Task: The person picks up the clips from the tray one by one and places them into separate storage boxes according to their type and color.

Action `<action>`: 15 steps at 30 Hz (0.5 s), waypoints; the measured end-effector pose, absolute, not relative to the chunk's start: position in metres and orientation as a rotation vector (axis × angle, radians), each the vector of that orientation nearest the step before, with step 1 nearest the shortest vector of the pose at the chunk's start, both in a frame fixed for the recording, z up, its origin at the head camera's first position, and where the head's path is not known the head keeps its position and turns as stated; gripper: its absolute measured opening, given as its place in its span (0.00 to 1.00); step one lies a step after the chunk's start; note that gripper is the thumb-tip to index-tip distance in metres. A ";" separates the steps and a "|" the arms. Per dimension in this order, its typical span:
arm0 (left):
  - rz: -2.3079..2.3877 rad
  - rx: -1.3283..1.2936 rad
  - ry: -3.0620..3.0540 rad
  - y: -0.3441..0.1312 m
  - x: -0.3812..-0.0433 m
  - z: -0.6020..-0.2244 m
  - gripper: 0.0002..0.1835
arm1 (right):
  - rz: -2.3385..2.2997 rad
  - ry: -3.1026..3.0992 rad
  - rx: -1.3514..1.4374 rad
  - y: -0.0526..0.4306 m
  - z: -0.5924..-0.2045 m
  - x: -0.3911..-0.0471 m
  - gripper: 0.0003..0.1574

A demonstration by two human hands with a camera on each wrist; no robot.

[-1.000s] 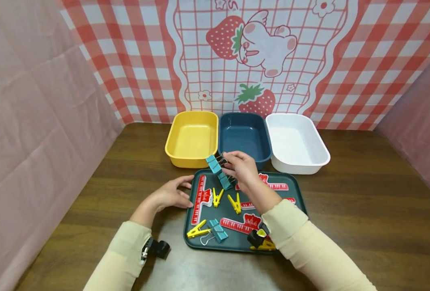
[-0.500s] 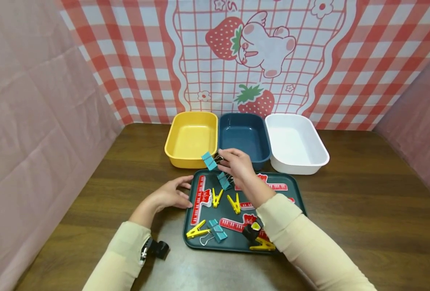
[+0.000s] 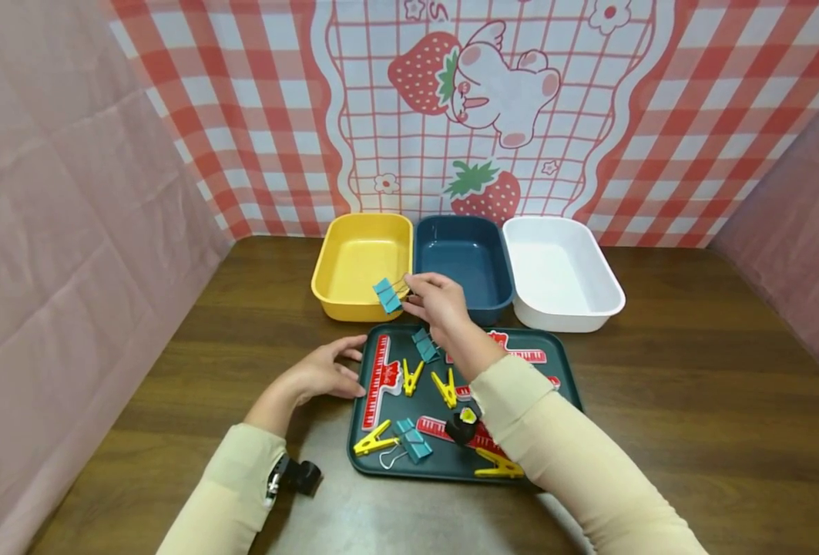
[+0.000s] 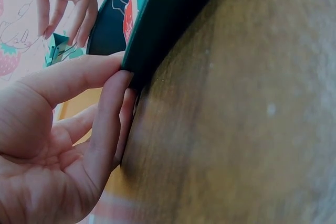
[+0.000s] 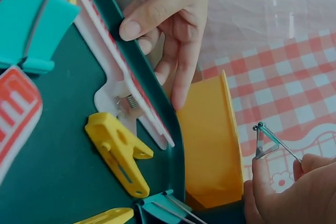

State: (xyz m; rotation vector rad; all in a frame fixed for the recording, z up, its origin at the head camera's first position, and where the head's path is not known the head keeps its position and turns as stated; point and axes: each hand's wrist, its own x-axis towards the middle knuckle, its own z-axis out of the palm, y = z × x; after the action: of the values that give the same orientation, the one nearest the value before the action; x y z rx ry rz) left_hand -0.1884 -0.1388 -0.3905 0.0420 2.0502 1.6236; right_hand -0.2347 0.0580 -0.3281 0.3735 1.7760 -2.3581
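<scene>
My right hand [image 3: 440, 301] pinches a teal binder clip [image 3: 387, 295] by its wire handles. It holds the clip over the front right corner of the yellow bin [image 3: 320, 297]; the right wrist view shows the clip [image 5: 269, 134] side-on. At the left edge of the dark green tray [image 3: 451, 465], my left hand [image 3: 319, 374] rests with spread fingers and thumb touching the rim. On the tray lie two more teal binder clips [image 3: 412, 441], several yellow clothespins [image 3: 412, 378] and several red-and-white piano-keyboard clips [image 3: 381, 385]. My right forearm covers part of the tray.
A dark blue bin [image 3: 464, 308] and a white bin [image 3: 567, 320] stand right of the yellow one, in a row behind the tray. All sit on a wooden table [image 3: 693, 370]. A checked cloth [image 3: 270, 116] hangs at the back.
My right hand has lifted the binder clip and carried it leftward and back, from above the tray to the yellow bin's corner. The left hand stays at the tray's edge.
</scene>
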 end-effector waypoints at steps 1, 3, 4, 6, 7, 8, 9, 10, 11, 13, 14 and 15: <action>1.626 0.039 2.051 -0.138 -0.188 -0.390 0.47 | -2.363 1.775 0.377 0.057 -0.328 -0.236 0.12; 1.622 0.054 2.051 -0.138 -0.189 -0.390 0.48 | -2.369 1.772 0.386 0.056 -0.327 -0.238 0.12; 1.622 0.052 2.051 -0.138 -0.189 -0.390 0.47 | -2.373 1.770 0.391 0.055 -0.327 -0.239 0.12; 1.631 0.056 2.045 -0.138 -0.188 -0.391 0.48 | -2.380 1.763 0.400 0.053 -0.327 -0.241 0.12; 1.631 0.061 2.045 -0.138 -0.188 -0.391 0.48 | -2.383 1.762 0.404 0.052 -0.327 -0.242 0.13; 1.632 0.066 2.042 -0.139 -0.188 -0.391 0.48 | -2.384 1.765 0.406 0.051 -0.327 -0.243 0.13; 1.634 0.062 2.042 -0.139 -0.188 -0.392 0.47 | -2.384 1.772 0.408 0.051 -0.327 -0.244 0.13; 1.638 0.059 2.040 -0.139 -0.188 -0.392 0.47 | -2.384 1.785 0.407 0.050 -0.328 -0.246 0.14; 1.642 0.057 2.037 -0.138 -0.188 -0.392 0.48 | -2.383 1.796 0.407 0.049 -0.328 -0.247 0.14; 1.641 0.055 2.036 -0.138 -0.188 -0.393 0.47 | -2.375 1.825 0.408 0.048 -0.327 -0.249 0.14; 1.642 0.053 2.034 -0.138 -0.188 -0.393 0.47 | -2.371 1.837 0.411 0.047 -0.327 -0.250 0.14; 1.643 0.054 2.033 -0.138 -0.188 -0.393 0.47 | -2.369 1.847 0.415 0.047 -0.327 -0.252 0.14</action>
State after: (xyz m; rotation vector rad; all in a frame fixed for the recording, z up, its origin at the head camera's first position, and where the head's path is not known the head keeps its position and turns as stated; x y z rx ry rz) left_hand -0.1882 -0.1382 -0.3927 0.0537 2.0331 1.6427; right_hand -0.2515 0.0467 -0.3271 0.4153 1.8466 -2.3688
